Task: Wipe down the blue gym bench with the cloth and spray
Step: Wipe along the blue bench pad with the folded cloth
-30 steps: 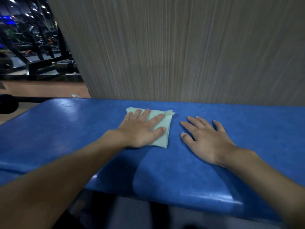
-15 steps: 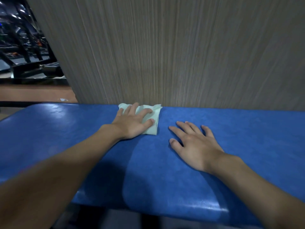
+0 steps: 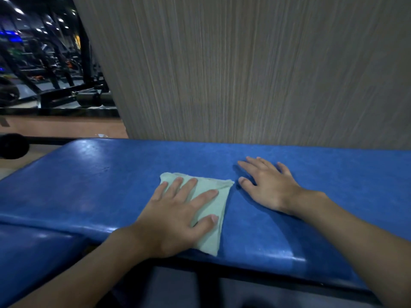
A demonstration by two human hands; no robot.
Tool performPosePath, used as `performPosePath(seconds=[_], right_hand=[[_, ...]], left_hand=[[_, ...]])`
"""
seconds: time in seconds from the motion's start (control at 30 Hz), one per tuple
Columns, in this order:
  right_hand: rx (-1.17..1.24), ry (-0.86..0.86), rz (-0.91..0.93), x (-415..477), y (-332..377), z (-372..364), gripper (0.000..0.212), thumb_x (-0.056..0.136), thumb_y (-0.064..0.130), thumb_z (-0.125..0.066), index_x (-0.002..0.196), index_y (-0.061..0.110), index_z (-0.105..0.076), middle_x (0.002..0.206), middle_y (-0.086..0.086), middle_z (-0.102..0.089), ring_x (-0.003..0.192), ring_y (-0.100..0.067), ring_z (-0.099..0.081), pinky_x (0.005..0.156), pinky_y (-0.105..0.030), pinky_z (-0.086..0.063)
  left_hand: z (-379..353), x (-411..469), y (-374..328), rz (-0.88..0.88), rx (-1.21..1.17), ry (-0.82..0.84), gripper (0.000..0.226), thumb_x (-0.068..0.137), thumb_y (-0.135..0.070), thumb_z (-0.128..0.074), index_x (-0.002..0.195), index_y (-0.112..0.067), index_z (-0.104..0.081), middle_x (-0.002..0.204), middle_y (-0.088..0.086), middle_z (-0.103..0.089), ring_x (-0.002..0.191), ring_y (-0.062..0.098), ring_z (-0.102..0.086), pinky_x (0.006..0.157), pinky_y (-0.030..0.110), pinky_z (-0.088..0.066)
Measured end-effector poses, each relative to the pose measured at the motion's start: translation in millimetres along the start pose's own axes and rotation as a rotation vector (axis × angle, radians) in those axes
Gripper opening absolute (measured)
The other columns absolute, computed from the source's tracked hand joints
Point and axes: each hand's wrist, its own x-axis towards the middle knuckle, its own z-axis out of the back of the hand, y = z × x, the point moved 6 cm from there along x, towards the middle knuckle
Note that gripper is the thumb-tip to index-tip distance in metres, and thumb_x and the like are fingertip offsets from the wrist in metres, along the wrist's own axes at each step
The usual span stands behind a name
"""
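I see left hand [image 3: 178, 218], flat, fingers spread, pressing cloth [image 3: 208, 210], dragged from far edge toward near edge of bench [image 3: 100, 185]; right hand [image 3: 270, 185] open, bracing. Wiping stroke underway.

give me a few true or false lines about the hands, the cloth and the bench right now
1. The left hand lies flat on the light green cloth. True.
2. The right hand holds a spray bottle. False: it rests flat and empty on the blue bench, and no spray bottle is in view.
3. The cloth is crumpled into a ball. False: it lies folded flat on the bench pad.
4. The right hand touches the cloth. False: a strip of bare blue pad shows between them.
5. A wood-grain panel rises behind the bench. True.
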Motion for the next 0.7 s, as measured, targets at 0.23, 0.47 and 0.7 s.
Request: performPosePath(seconds=[0.23, 0.47, 0.7], right_hand=[[-0.049, 0.037, -0.006, 1.5, -2.2, -13.7, 0.058, 0.101, 0.054, -0.014, 0.156, 0.038, -0.008, 0.165, 0.012, 0.004, 0.15, -0.007, 0.009, 0.12, -0.048, 0.007], [-0.046, 0.013, 0.005, 2.3, -2.9, -14.6, 0.058, 0.098, 0.055, -0.011, 0.155, 0.04, -0.009, 0.164, 0.014, 0.003, 0.15, -0.006, 0.01, 0.121, -0.047, 0.005], [-0.036, 0.013, 0.002, 0.8, -2.2, -13.1, 0.057, 0.099, 0.055, -0.012, 0.154, 0.041, -0.011, 0.164, 0.015, 0.001, 0.149, -0.007, 0.008, 0.12, -0.046, 0.006]], left_hand=[[0.2, 88.7, 26.0, 0.013, -0.009, 0.067, 0.063, 0.091, -0.073, -0.014, 0.15, -0.056, -0.001, 0.166, -0.004, 0.003, 0.152, 0.022, 0.008, 0.121, 0.046, 0.006], [4.1, 200.8, 57.1, 0.078, -0.051, 0.062, 0.063, 0.09, -0.075, -0.015, 0.15, -0.056, -0.009, 0.165, -0.001, -0.01, 0.151, 0.024, -0.005, 0.119, 0.051, -0.001], [0.5, 174.6, 53.2, 0.058, -0.035, 0.057, 0.06, 0.093, -0.072, -0.012, 0.15, -0.056, -0.005, 0.167, 0.001, -0.003, 0.152, 0.024, 0.004, 0.12, 0.053, 0.004]])
